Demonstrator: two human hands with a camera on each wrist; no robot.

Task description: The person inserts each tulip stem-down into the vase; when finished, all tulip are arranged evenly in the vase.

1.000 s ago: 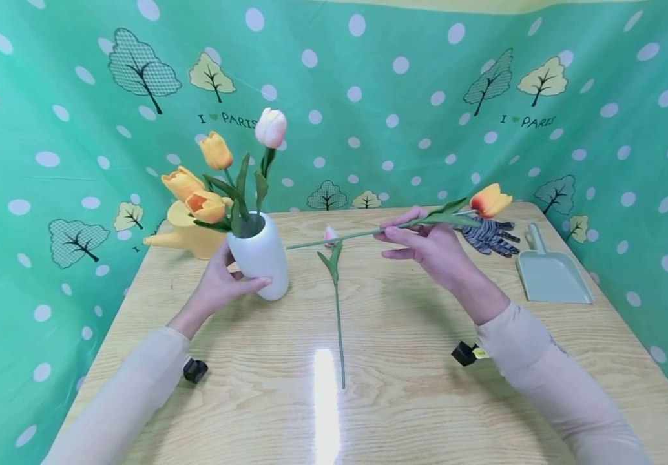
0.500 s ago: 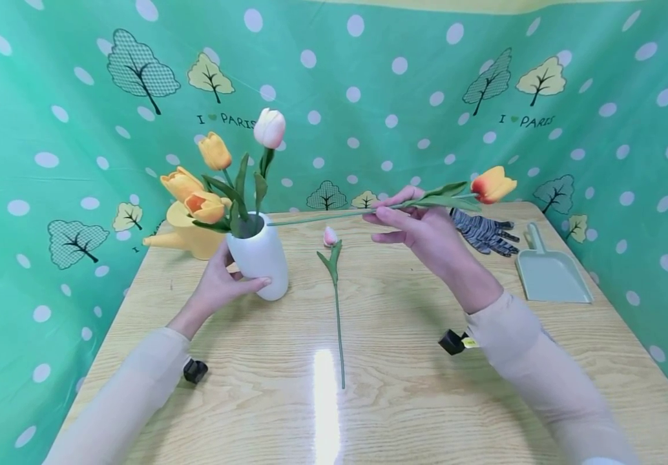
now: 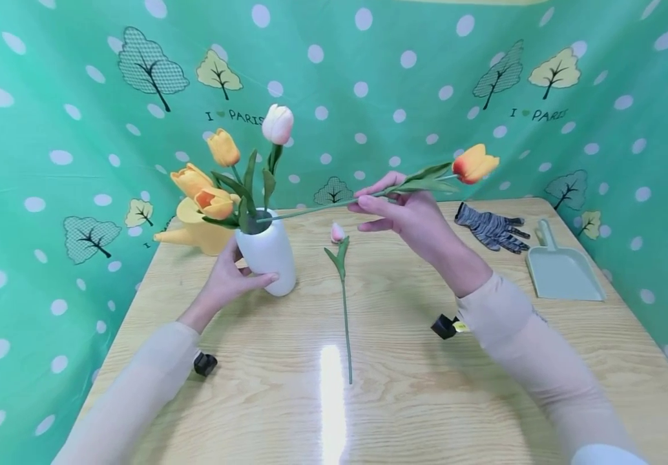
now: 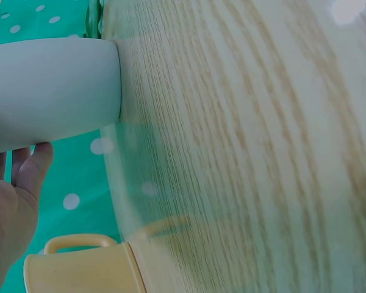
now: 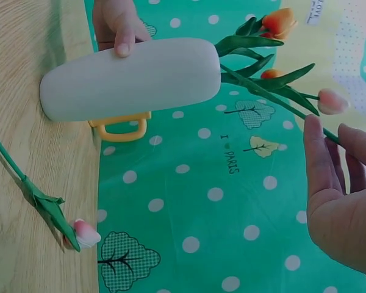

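Observation:
My left hand [image 3: 228, 279] grips the side of a white vase [image 3: 267, 258], thumb across its front. Several yellow-orange tulips [image 3: 218, 203] and a pale pink one [image 3: 278, 124] stand in it. My right hand [image 3: 406, 210] pinches the green stem of an orange-red tulip [image 3: 475, 164], its bloom pointing right and slightly up. The stem's far end reaches over the rim into the vase mouth, as the right wrist view also shows. A second pink tulip [image 3: 338, 232] lies on the table between the hands, stem toward me. In the left wrist view, fingers [image 4: 35, 168] touch the vase wall.
Behind the vase stands a yellow watering can [image 3: 197, 229], spout to the left. A striped glove [image 3: 492, 227] and a grey-green dustpan [image 3: 564, 271] lie at the right of the wooden table [image 3: 404, 387]. A green dotted cloth [image 3: 369, 77] hangs behind.
My right hand has moved left and slightly up with the orange-red tulip, bringing its stem end from outside the vase into the mouth. The left hand still holds the vase.

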